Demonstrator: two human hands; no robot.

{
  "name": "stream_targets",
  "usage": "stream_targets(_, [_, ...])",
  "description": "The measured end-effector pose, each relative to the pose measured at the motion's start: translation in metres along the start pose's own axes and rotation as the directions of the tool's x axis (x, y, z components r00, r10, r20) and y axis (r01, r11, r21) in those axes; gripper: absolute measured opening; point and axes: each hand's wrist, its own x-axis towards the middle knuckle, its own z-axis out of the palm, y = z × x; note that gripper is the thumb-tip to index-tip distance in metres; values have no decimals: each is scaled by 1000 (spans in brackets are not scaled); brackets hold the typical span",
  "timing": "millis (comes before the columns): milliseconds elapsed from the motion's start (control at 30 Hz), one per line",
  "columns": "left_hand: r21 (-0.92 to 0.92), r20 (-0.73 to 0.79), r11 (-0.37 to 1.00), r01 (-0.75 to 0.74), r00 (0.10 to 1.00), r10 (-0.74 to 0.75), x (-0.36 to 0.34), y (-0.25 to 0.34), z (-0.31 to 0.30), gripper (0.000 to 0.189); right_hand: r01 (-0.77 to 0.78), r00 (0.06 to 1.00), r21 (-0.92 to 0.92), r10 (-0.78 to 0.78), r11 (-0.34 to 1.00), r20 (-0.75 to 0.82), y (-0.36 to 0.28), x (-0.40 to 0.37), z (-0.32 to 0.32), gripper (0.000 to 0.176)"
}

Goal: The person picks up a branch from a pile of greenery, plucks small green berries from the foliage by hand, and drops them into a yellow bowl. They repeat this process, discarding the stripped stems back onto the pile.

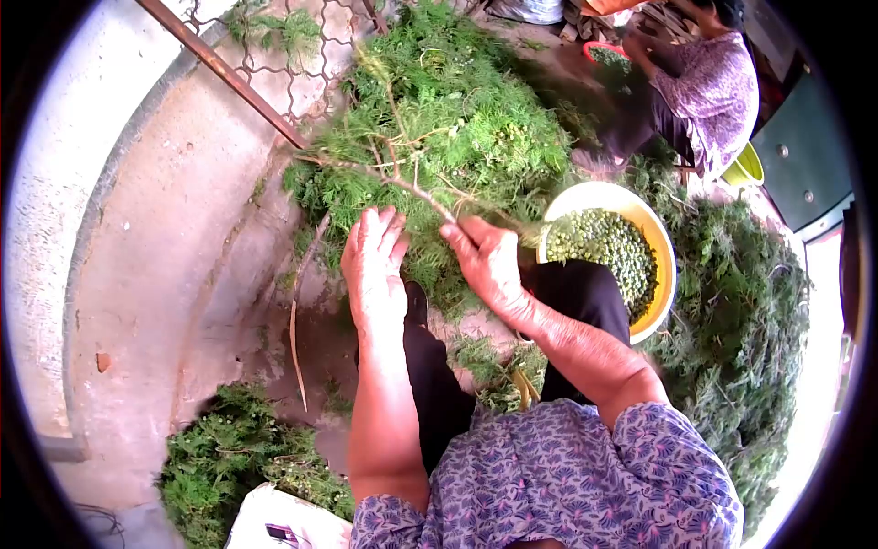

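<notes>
My right hand [491, 263] is closed around the lower end of a thin, mostly bare branch [416, 190], which reaches up and left with forked twigs. Beside it, my left hand [373, 265] has its fingers stretched out and holds nothing that I can see. Beyond both hands spreads a big heap of feathery green cut branches [448, 119]. Right of my right hand, by my knee, stands a yellow basin [665, 293] with many small round green cones or berries [608, 247] in it.
More greenery [732, 320] is piled at right, with a smaller pile [229, 457] at lower left. A bare stick [294, 320] lies on the concrete. Another person [713, 82] sits at upper right near a red bowl [605, 50] and a yellow bucket [748, 166]. A rusty bar [229, 78] slants across the upper left.
</notes>
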Motion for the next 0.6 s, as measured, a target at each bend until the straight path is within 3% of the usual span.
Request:
stream_targets(100, [27, 44, 996, -90, 995, 89, -23, 11, 25, 53, 17, 1000, 76, -17, 997, -2, -13, -38, -7, 27])
stream_targets(200, [-26, -9, 987, -157, 988, 156, -47, 19, 40, 46, 197, 980, 35, -198, 980, 25, -12, -77, -18, 23])
stream_targets(233, [-86, -144, 988, -128, 983, 115, -55, 19, 46, 40, 194, 977, 23, -195, 981, 81, -11, -91, -21, 26])
stream_targets(300, [-113, -136, 990, -82, 988, 67, -63, 12, 26, 34, 250, 963, 107, -259, 962, 78, -10, -111, -25, 30])
stream_targets(333, [-101, -145, 992, -80, 987, 65, -68, 7, 17, 34, 186, 958, 131, -209, 974, 196, -15, -121, -33, 39])
stream_targets(367, [-126, -127, 989, -76, 990, 60, -73, 3, 10, 30, 181, 929, 42, -185, 983, 320, -21, -128, -40, 50])
stream_targets(467, [-117, -104, 992, -53, 994, 41, -93, -6, -13, 27, 190, 863, 8, -171, 982, 476, -30, -157, -61, 63])
stream_targets(500, [-90, -98, 995, -36, 995, 27, -103, -7, -18, 26, 200, 804, 68, -203, 977, 558, -39, -159, -77, 54])
stream_targets(567, [-54, -180, 998, -24, 984, 14, -121, -10, -27, 26, 262, 623, 19, -184, 965, 760, -52, -161, -104, 41])
stream_targets(600, [-72, -105, 997, 3, 994, -11, -131, -14, -35, 26, 296, 694, 131, -307, 946, 651, -51, -166, -107, 26])
